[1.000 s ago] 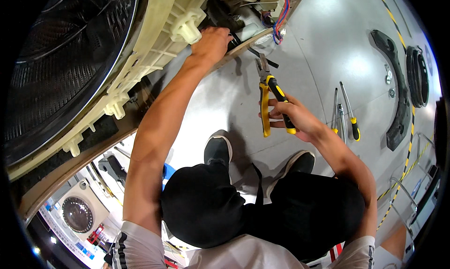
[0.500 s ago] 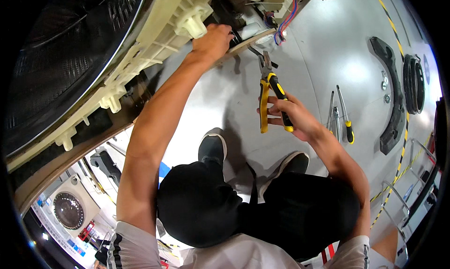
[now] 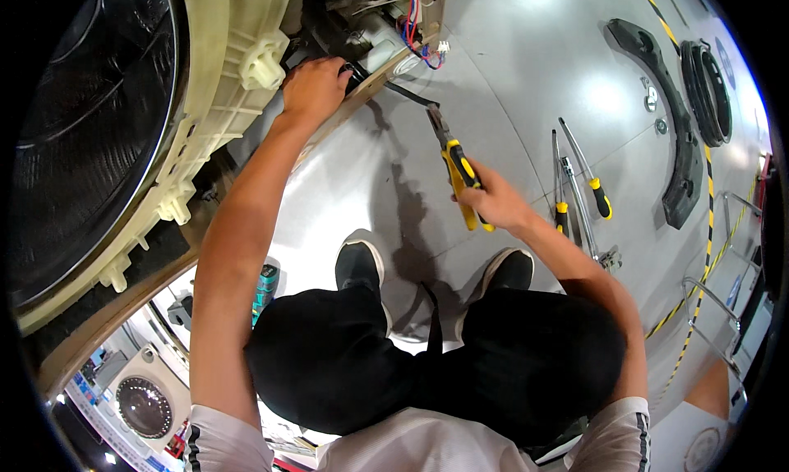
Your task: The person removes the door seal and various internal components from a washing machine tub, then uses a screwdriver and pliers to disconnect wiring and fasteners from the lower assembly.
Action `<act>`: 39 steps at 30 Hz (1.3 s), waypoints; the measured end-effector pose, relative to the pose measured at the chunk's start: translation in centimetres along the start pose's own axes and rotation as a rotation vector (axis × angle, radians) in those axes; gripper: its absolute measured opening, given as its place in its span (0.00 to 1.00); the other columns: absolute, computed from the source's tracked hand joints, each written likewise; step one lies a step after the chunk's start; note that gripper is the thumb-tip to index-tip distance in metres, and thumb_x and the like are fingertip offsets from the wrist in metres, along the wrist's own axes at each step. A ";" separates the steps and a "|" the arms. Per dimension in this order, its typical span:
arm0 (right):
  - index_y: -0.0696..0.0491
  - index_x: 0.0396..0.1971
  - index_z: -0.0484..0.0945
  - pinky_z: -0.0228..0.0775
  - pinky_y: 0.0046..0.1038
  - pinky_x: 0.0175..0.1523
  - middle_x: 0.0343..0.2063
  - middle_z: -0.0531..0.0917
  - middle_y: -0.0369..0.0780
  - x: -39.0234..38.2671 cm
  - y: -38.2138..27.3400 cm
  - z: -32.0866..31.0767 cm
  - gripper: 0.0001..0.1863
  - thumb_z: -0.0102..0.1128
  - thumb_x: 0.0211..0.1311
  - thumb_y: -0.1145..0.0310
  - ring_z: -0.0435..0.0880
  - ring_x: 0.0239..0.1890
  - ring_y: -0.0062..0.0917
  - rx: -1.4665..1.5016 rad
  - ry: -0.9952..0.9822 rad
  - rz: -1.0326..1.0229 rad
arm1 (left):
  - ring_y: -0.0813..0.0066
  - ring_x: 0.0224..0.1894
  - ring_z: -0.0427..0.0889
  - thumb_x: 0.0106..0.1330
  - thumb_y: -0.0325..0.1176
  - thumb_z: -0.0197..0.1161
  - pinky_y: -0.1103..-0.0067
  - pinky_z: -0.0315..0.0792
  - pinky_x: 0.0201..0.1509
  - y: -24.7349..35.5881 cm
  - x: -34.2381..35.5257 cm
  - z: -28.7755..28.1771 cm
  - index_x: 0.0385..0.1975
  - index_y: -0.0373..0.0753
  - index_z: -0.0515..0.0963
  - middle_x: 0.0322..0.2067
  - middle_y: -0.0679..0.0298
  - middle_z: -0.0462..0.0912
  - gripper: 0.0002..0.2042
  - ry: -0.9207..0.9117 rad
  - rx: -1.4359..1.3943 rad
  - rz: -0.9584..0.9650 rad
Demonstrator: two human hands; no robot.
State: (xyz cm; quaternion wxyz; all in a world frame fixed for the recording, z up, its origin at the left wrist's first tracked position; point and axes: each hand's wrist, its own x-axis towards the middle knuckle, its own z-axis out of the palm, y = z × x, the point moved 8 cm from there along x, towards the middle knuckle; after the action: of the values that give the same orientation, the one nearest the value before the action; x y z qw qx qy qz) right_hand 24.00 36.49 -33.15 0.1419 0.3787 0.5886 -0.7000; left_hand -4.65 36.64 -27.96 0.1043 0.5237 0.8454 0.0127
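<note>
My right hand point(image 3: 497, 199) is wrapped round the yellow-and-black handles of a pair of pliers point(image 3: 458, 169). Their handles are drawn nearly together, and the jaws meet the free end of a thin black strip point(image 3: 411, 94). That strip sticks out over the lower frame edge point(image 3: 366, 94) of an opened washing machine. Up at that edge, my left hand point(image 3: 314, 92) reaches into the cabinet with its fingers curled beside a dark, shiny part point(image 3: 355, 76). What those fingers hold is hidden. Left of the hand is the cream plastic tub point(image 3: 205, 77) with its dark metal drum point(image 3: 90, 151).
Red and blue wires point(image 3: 413, 30) with a white connector hang from the cabinet. On the grey floor at right lie screwdrivers point(image 3: 598, 196), a metal wrench-like tool point(image 3: 579, 205), a curved black weight point(image 3: 670, 127) and a black rubber ring point(image 3: 707, 94). A teal item point(image 3: 265, 287) is beside my left knee.
The pliers' handles have come from wide apart to nearly together, and the jaws now meet the black strip's end. My left hand stays at the cabinet edge. The whole view has shifted.
</note>
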 end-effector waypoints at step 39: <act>0.57 0.39 0.73 0.69 0.34 0.39 0.34 0.79 0.48 -12.9 10.9 -21.3 0.15 0.59 0.56 0.63 0.78 0.36 0.42 -0.741 1.068 -0.106 | 0.60 0.49 0.72 0.55 0.30 0.58 0.69 0.66 0.52 7.4 -4.7 -2.2 0.44 0.40 0.72 0.46 0.59 0.74 0.15 0.044 0.010 0.670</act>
State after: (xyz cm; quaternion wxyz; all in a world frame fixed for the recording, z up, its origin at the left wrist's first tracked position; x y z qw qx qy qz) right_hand 47.41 50.25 -32.42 -0.0837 0.5709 0.7984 -0.1722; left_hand 3.50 35.96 -24.09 0.0736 0.7727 0.6282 0.0534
